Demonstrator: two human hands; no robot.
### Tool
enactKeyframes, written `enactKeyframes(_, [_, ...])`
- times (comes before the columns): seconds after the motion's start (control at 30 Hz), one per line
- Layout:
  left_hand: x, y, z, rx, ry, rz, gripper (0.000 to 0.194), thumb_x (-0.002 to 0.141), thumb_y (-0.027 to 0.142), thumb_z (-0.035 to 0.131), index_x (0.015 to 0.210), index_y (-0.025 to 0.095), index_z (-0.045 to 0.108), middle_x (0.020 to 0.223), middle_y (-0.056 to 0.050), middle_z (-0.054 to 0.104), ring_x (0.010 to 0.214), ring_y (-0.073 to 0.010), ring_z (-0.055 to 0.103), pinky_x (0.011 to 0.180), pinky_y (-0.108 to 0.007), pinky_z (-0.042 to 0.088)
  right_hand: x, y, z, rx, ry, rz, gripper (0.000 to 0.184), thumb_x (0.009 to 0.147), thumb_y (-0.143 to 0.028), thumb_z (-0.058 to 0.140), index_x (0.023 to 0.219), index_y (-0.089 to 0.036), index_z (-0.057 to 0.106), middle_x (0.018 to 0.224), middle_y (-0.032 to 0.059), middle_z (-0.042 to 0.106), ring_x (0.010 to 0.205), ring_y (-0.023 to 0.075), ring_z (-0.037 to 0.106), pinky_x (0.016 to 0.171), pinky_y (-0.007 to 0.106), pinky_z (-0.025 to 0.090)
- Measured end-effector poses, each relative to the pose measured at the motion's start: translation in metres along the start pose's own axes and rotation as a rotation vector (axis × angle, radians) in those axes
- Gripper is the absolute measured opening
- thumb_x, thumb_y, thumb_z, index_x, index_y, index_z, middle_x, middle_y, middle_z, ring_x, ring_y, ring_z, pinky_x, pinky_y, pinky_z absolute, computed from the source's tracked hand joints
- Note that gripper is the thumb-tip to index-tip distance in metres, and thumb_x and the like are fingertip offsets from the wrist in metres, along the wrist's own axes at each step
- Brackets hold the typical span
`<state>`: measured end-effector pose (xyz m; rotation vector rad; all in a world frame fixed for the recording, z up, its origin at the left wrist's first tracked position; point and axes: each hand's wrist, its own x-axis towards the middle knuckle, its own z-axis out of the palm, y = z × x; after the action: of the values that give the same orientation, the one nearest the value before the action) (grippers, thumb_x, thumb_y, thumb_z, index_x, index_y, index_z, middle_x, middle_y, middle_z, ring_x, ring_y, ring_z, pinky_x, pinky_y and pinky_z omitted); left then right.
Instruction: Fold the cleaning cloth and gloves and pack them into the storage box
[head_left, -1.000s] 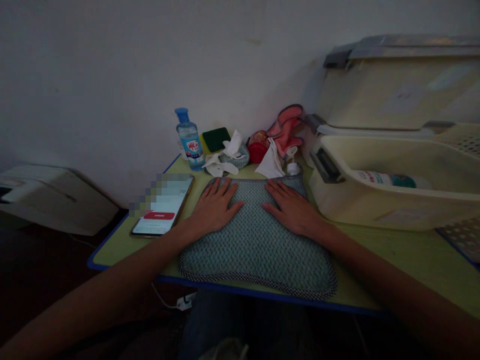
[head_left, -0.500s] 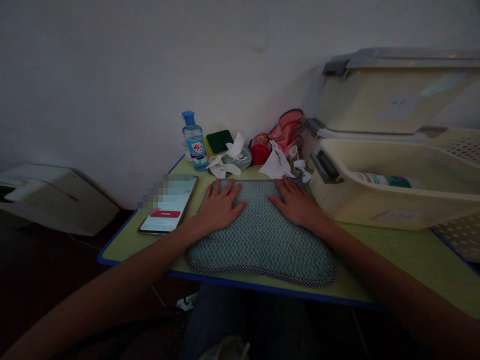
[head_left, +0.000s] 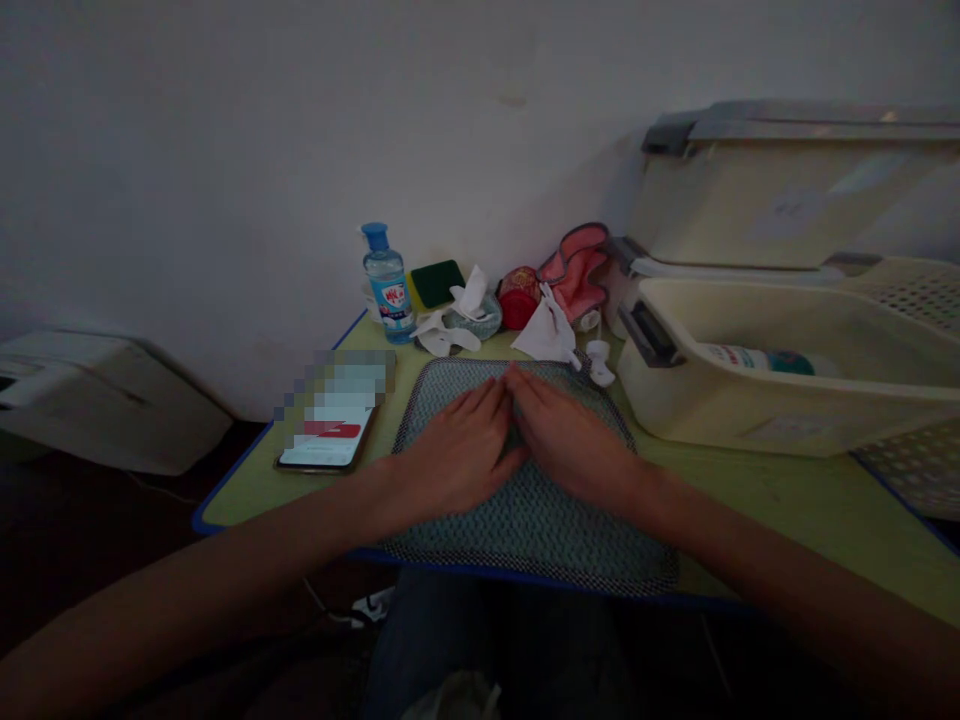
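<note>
A teal knitted cloth [head_left: 525, 520] with a checked border lies flat on a yellow-green table [head_left: 750, 500], its near edge at the table's front. My left hand [head_left: 457, 455] rests palm down on the middle of the cloth, fingers stretched out and together. My right hand [head_left: 570, 435] lies flat beside it, fingertips meeting those of the left near the cloth's far edge. Neither hand holds anything.
A phone [head_left: 330, 425] with a lit screen lies left of the cloth. Behind it stand a water bottle [head_left: 386, 285], a green sponge [head_left: 439, 282], crumpled tissues [head_left: 551, 330], a red tin [head_left: 519, 297] and a pink item [head_left: 581, 270]. Cream plastic bins [head_left: 787, 400] fill the right side.
Both hands slid inward from the cloth's far corners to its middle, so their fingertips now meet. The cloth sits slightly nearer the table's front edge.
</note>
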<state>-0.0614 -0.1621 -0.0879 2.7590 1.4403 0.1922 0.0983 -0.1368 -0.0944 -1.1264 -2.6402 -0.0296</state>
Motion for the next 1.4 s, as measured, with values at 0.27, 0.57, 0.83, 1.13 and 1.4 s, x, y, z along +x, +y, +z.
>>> enactKeyframes(0.27, [-0.025,-0.009,0.033,-0.023,-0.034,0.061,0.069,0.092,0.053,0.024,0.143,0.006,0.02,0.151,-0.015,0.022,0.14,-0.023,0.018,0.114,-0.039,0.02,-0.03,-0.005,0.023,0.037,-0.139,-0.064,0.06,0.091,-0.033,0.038,0.138,0.004,0.031,0.145,0.0219,0.029,0.135,0.0277,0.028,0.109,0.044,0.031])
enactKeyframes(0.57, [-0.037,-0.024,0.03,-0.012,-0.073,0.125,0.063,0.093,0.051,0.025,0.145,0.014,0.017,0.153,-0.009,0.015,0.141,-0.0203,0.014,0.114,-0.037,0.018,-0.055,0.014,0.008,0.024,-0.179,-0.089,0.063,0.091,-0.046,0.036,0.14,-0.005,0.033,0.147,0.0165,0.029,0.136,0.0278,0.026,0.107,0.05,0.031])
enactKeyframes(0.83, [-0.055,-0.037,0.027,0.004,-0.075,0.191,0.058,0.094,0.046,0.03,0.145,0.023,0.014,0.153,-0.005,0.017,0.142,-0.0208,0.013,0.114,-0.039,0.017,-0.071,0.024,0.004,0.018,-0.183,-0.103,0.061,0.092,-0.046,0.035,0.142,-0.012,0.029,0.148,0.0122,0.029,0.137,0.026,0.024,0.108,0.049,0.03])
enactKeyframes(1.13, [-0.061,-0.041,0.024,-0.004,-0.069,0.223,0.057,0.094,0.044,0.03,0.145,0.02,0.018,0.153,-0.007,0.015,0.142,-0.0216,0.01,0.114,-0.04,0.019,-0.081,0.03,0.0,0.007,-0.218,-0.054,0.06,0.093,-0.047,0.031,0.143,-0.015,0.028,0.148,0.0097,0.029,0.138,0.0255,0.022,0.109,0.051,0.027])
enactKeyframes(1.4, [-0.079,-0.033,0.017,-0.042,-0.079,0.339,0.065,0.092,0.047,0.036,0.146,0.018,0.013,0.153,-0.009,0.015,0.142,-0.0202,0.011,0.115,-0.036,0.017,-0.094,0.014,-0.017,0.061,-0.215,-0.115,0.059,0.092,-0.045,0.035,0.144,-0.017,0.027,0.15,0.0113,0.024,0.138,0.025,0.022,0.109,0.048,0.028])
